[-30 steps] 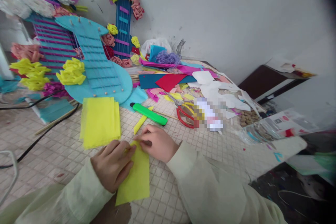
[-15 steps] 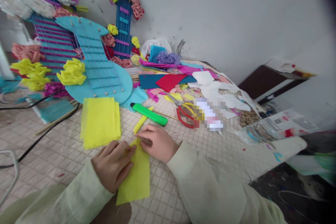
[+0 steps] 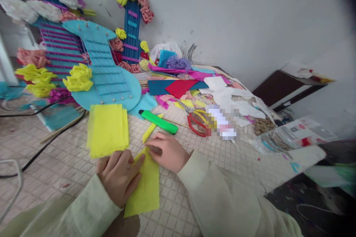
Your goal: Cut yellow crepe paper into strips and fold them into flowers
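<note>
A yellow sheet (image 3: 147, 189) lies on the checked tabletop, its top part folded to a slant. Curled over the sheet's left edge, my left hand (image 3: 118, 176) presses on the fold with its fingers. My right hand (image 3: 167, 152) pinches the sheet's upper corner between thumb and index finger. Just beyond that corner are a narrow yellow strip (image 3: 149, 132) and a green cutter (image 3: 160, 122) lying across it. To the left rests a stack of yellow sheets (image 3: 108, 129).
Red-handled scissors (image 3: 196, 124) lie right of the cutter. A blue instrument-shaped piece (image 3: 111, 77) with flowers stands behind the stack. Coloured scraps and white paper (image 3: 230, 98) cover the back. A black cable (image 3: 47, 146) runs at left, a clear plastic container (image 3: 278, 139) at right.
The fingers of my left hand have shifted slightly on the fold, with the index finger now straighter. My right hand keeps its pinch. The view has moved a little.
</note>
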Tool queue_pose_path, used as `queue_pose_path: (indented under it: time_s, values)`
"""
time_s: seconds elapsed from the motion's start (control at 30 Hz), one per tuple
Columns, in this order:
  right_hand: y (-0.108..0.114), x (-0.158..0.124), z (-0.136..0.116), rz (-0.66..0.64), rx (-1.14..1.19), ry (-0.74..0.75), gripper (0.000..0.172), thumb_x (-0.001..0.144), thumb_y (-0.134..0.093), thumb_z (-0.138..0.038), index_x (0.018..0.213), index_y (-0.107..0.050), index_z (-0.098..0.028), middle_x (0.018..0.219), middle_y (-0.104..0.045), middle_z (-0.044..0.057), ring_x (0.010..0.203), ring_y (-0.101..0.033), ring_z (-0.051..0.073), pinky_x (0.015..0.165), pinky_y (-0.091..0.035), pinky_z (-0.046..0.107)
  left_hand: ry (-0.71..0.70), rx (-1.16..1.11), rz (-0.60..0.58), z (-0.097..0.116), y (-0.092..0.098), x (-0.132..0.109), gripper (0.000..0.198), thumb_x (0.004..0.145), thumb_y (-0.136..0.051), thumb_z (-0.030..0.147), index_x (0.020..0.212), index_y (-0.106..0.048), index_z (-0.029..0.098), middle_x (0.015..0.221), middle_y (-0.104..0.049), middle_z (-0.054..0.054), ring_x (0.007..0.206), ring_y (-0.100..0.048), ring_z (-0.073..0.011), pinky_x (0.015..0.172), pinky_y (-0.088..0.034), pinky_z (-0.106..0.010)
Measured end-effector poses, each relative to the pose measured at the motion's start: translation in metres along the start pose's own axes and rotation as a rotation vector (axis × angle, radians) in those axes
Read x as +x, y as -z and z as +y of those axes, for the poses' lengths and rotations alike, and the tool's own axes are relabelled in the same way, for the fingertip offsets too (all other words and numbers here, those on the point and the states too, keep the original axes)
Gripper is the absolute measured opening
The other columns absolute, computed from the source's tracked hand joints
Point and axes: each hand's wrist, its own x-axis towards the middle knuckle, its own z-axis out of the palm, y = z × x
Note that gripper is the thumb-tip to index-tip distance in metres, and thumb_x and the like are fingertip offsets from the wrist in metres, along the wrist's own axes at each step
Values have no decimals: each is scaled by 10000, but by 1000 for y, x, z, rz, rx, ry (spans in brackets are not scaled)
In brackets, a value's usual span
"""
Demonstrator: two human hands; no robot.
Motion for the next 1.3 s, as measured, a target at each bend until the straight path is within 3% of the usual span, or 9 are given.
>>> queue_pose_path:
  time_s: [0.13,0.3,0.47,0.67,0.83,1.07,1.2,1.3]
  values:
    - [1,0,0,-10,13,0,255,742,-546,-98,978,-634,-139,930,-585,58,815,-555,142,747,-449,248,28,-23,16,0,0,0,269,769,-435,223,915,-661,221,823,-612,-77,688,-547,-242,566,-294,-379]
    - [2,1,-2,-34,11,5,225,758,-587,-180,974,-638,-141,930,-583,61,851,-549,153,782,-440,264,82,-173,46,-6,-8,2,245,737,-453,231,862,-663,212,836,-592,-81,729,-529,-235,596,-336,-374]
    - [2,4,-3,-31,44,-16,137,705,-648,-174,841,-649,-182,883,-570,27,797,-547,134,741,-440,250,151,-372,91,-16,-21,5,201,756,-463,230,816,-654,220,861,-597,-59,735,-527,-200,626,-402,-352]
    - [7,6,-4,-39,186,-34,105,635,-664,-87,675,-599,-159,753,-525,-3,644,-513,99,607,-433,217,281,-686,108,-18,-16,6,286,774,-484,276,1040,-578,229,985,-610,-69,903,-552,-209,784,-454,-374]
    - [27,6,-8,2,516,-202,54,658,-643,-146,664,-590,-154,683,-557,-18,585,-486,84,534,-387,199,572,-1045,6,-8,-2,10,345,765,-517,364,1073,-567,218,934,-674,-80,850,-619,-229,712,-514,-341]
    - [37,14,-4,347,1068,-545,108,573,-634,-213,607,-557,-144,522,-526,-45,498,-466,72,486,-333,199,764,-1358,7,-18,10,19,333,707,-583,454,937,-655,225,968,-688,-85,916,-615,-297,770,-504,-425]
    - [32,15,-2,367,1278,-684,183,525,-649,-254,615,-530,-149,517,-547,-33,453,-492,80,428,-317,194,821,-1594,9,-25,9,15,519,700,-523,574,1065,-590,211,992,-681,-126,911,-623,-311,767,-493,-468]
    - [27,13,-7,335,1299,-712,212,517,-656,-272,624,-520,-151,525,-552,-27,443,-510,89,415,-323,199,876,-1559,90,-19,7,15,466,667,-617,506,1009,-607,189,935,-696,-121,904,-623,-312,751,-507,-454]
